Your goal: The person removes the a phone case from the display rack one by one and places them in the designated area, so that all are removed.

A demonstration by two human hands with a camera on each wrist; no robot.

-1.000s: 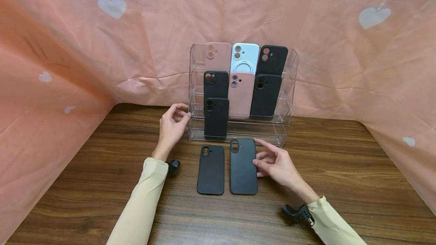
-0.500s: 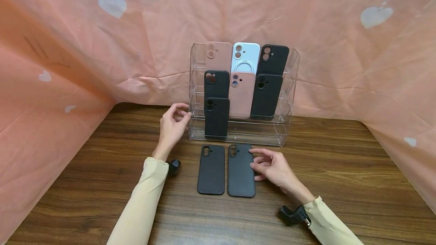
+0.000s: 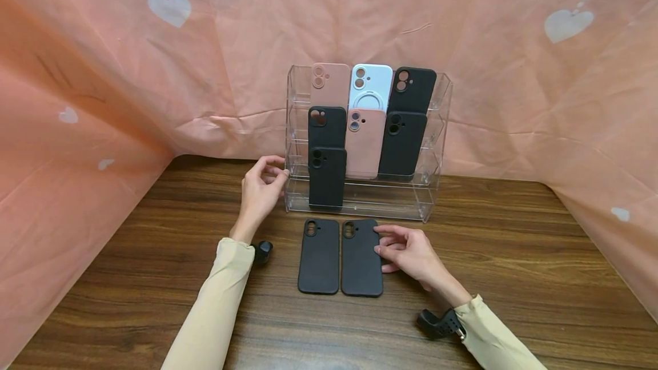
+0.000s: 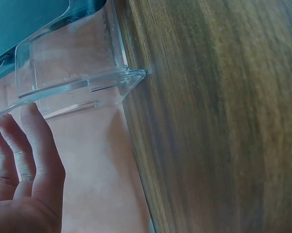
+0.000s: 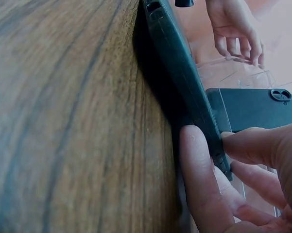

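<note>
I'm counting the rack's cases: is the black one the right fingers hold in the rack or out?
Out. The held case is in front of the rack, beside another black case, with the right fingers gripping its edge.

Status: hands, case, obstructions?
Left hand touching acrylic display stand. Right hand pinching black phone case by right edge. Another black case close at left; no obstruction seen.

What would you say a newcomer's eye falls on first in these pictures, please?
Probably the pale phone case, top middle on the clear rack. Next, perhaps, two black cases side by side in front, the right-hand one pinched by the right hand, with the left hand at the rack's left edge.
</note>
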